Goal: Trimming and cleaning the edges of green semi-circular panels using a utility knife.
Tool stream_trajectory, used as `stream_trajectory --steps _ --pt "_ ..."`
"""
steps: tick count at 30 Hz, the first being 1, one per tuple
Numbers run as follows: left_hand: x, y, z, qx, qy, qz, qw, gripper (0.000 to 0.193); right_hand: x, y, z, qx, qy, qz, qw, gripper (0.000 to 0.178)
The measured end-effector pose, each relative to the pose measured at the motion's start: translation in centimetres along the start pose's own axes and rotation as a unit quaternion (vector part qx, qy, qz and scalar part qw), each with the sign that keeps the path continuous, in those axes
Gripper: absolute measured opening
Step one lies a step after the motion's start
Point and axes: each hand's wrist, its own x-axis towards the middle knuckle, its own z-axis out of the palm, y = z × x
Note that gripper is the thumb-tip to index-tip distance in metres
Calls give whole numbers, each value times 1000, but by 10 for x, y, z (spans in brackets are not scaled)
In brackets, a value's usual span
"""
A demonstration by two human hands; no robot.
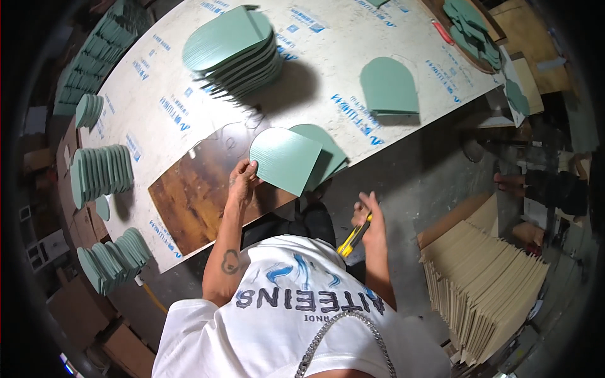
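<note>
My left hand (243,177) grips the rounded edge of a pale green arch-shaped panel (287,159), thumb on top. The panel is tilted over the table's near edge, its straight end pointing to the lower right. Partly hidden behind it lies a second green panel (333,153). Out past the table edge, to the right of my body, my right hand (372,220) is closed around a yellow and black utility knife (355,235). Whether its blade is out cannot be made out.
On the white printed table top (164,82) stands a tall stack of green panels (230,44). Another panel (389,85) lies at right; several rows (104,173) line the left edge. A brown wood-grain board (189,201) lies nearby. Beige sheets (482,277) are stacked at lower right.
</note>
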Motion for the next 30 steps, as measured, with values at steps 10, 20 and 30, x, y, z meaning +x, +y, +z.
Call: stream_trajectory --steps 10,20,30 --pt "24 35 -213 369 -71 136 917 37 -114 355 -5 -257 10 -63 964 40" --pt "33 -8 -187 636 -17 504 585 50 -100 443 55 -333 88 -251 905 33" --pt "43 -28 -191 568 2 550 612 58 -47 431 57 -601 109 -474 634 48"
